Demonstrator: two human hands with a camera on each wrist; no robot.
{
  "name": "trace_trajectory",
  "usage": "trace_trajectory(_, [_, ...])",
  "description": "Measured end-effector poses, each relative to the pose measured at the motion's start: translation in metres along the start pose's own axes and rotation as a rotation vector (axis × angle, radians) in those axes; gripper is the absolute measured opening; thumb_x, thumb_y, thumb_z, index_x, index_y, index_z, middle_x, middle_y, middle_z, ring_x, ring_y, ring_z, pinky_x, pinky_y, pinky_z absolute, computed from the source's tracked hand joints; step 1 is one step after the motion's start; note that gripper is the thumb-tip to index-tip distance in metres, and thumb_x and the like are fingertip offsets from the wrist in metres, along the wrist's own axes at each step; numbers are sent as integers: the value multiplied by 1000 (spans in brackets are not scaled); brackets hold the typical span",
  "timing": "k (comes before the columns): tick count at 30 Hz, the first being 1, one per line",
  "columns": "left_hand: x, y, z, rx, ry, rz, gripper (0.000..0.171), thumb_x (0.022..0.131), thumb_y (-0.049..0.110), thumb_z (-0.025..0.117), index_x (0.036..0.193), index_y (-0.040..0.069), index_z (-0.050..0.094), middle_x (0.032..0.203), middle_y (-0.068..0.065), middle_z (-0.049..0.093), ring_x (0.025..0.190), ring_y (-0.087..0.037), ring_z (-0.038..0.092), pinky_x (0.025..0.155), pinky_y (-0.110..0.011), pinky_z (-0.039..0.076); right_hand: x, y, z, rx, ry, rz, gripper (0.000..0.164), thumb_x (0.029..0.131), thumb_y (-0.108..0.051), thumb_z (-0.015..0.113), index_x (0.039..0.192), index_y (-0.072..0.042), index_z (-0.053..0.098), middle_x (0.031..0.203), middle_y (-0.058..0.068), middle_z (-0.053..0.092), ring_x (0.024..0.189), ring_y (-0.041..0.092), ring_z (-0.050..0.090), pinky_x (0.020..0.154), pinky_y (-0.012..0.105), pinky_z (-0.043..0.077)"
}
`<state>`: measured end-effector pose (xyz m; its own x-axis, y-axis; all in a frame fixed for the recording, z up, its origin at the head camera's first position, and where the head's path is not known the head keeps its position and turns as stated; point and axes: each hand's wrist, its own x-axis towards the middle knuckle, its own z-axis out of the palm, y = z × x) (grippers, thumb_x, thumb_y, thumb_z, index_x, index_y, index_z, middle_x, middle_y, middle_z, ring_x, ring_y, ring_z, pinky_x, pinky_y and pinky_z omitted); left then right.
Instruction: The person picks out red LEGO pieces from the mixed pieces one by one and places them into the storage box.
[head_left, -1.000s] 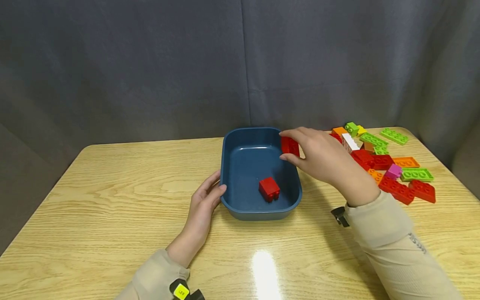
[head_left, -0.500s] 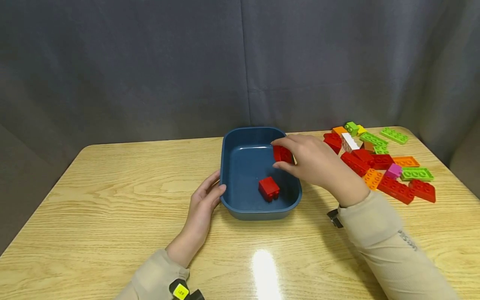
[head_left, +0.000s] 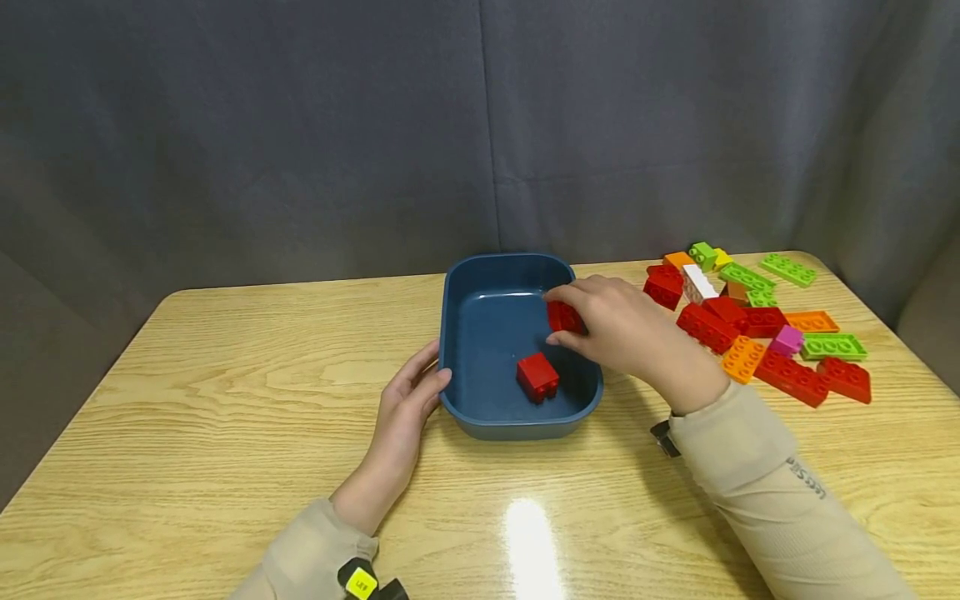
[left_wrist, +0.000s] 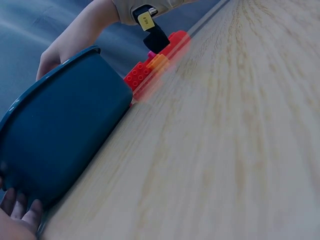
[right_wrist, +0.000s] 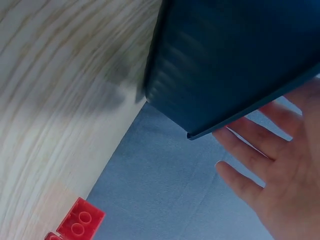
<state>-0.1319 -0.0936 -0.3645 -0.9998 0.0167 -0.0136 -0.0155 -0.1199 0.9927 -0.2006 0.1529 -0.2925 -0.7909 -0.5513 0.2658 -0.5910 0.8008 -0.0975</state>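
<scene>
My right hand (head_left: 618,325) pinches a red toy building brick (head_left: 558,317) between thumb and fingers, inside the right side of the dark blue bin (head_left: 487,431). Part of that brick is hidden by the fingers, and it does not show in the right wrist view. Another red brick (head_left: 537,377) lies on the bin's floor, nearer the front. My left hand (head_left: 401,412) rests against the bin's left side, thumb tip at the rim. In the left wrist view its fingers (left_wrist: 20,207) touch the outer wall.
Loose bricks and plates lie to the right of the bin: several red ones (head_left: 707,327), an orange brick (head_left: 744,358), a white brick (head_left: 698,284), a magenta brick (head_left: 787,342) and green plates (head_left: 832,346). A grey curtain (head_left: 337,150) hangs behind the wooden table (head_left: 262,400).
My right hand has moved left and slightly down with its red brick, from the bin's right rim to inside it. The left hand and the bin have stayed put.
</scene>
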Motion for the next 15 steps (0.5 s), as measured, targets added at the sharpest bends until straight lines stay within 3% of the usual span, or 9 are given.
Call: trace_trajectory(15, [0,0,0,4,0,1,48,93,17,51,140,11,43,143,-11,47,127,-18,47,91,-13,45,0,0,-1,-4,-33,25,52,78,-36,72,120,-8,62,117,15,68,105,30,59,95,49,49])
